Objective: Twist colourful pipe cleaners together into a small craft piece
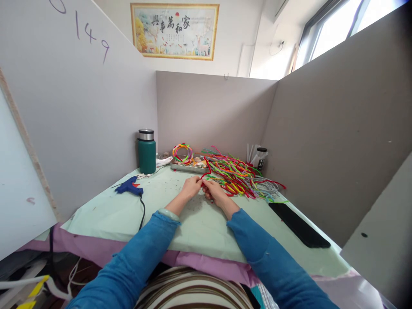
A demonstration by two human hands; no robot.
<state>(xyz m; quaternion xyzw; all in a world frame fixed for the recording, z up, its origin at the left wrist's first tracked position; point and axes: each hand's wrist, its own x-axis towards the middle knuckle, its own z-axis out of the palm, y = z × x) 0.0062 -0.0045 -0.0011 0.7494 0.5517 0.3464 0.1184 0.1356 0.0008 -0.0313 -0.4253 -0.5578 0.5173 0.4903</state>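
Note:
My left hand point(191, 187) and my right hand point(213, 191) meet over the middle of the pale green table cover point(106, 214), fingers pinched together. Both hold a red pipe cleaner point(207, 170) that rises from between them toward the back. Just right of my hands lies a heap of coloured pipe cleaners point(240, 176) in red, green, yellow and orange. Both arms wear blue sleeves.
A blue glue gun point(128, 186) with a black cord lies at the left. A green flask point(146, 151) stands at the back left, beside a metal tray point(188, 165) holding a coloured ring. A black phone point(298, 224) lies at the right. Grey partition walls enclose the desk.

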